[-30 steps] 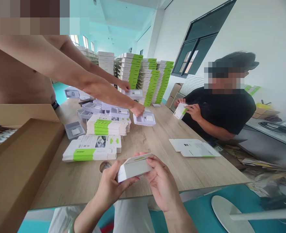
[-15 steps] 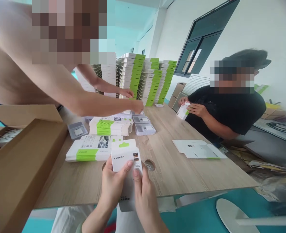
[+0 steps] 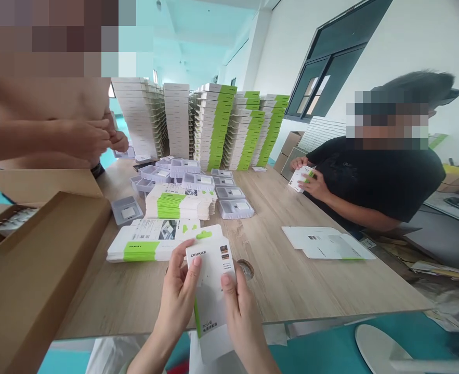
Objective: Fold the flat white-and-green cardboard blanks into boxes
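Observation:
Between both hands, above the table's front edge, is a white and green cardboard box [image 3: 210,291] with a green-edged hang tab at its top and a long flap at its lower end. My left hand [image 3: 179,291] grips its left side, thumb on the front near the printed name. On the right side, my right hand [image 3: 241,306] holds it with the thumb on the front and fingers behind. Just beyond lies a stack of flattened boxes [image 3: 141,250], with another stack of flattened boxes [image 3: 174,205] behind it.
Plastic trays [image 3: 235,208] with small white items sit mid-table. Tall stacks of boxes [image 3: 215,124] rise behind. An open brown carton [image 3: 53,259] stands left, a flat unfolded box [image 3: 326,243] lies right. One person [image 3: 38,119] stands at left; another person [image 3: 385,176] holds a box.
The person at left has drawn their arms back from the trays, bringing their hands together. My left thumb has moved up the box's front, and its green left side now shows.

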`<action>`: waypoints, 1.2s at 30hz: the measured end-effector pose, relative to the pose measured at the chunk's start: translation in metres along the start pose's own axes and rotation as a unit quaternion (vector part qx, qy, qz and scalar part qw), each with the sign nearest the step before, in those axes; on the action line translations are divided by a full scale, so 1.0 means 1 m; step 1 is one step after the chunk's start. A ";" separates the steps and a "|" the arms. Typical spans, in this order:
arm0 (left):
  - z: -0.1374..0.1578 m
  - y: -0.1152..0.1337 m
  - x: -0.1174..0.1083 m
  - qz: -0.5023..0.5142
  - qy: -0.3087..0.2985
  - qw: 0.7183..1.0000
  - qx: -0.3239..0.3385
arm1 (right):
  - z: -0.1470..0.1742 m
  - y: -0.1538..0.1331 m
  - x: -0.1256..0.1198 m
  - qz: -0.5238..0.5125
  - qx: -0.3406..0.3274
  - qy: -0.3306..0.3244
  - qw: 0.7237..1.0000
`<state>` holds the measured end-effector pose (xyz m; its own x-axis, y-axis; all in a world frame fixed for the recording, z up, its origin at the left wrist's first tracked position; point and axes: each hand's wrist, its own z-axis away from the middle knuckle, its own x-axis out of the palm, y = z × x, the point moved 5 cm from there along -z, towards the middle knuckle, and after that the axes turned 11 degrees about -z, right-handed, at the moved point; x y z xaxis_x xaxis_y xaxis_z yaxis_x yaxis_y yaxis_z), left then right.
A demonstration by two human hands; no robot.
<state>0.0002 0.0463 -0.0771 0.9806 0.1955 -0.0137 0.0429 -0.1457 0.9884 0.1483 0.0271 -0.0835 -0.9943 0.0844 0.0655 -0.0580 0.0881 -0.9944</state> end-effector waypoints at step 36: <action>-0.034 0.010 -0.063 -0.345 0.084 0.926 0.125 | 0.000 0.021 -0.062 -0.018 0.094 0.117 0.988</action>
<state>-0.0678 0.0659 -0.0614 0.6604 0.4703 -0.5854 0.7125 -0.1462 0.6862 0.2085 0.0242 -0.1079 -0.9446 0.3137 0.0963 -0.1305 -0.0898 -0.9874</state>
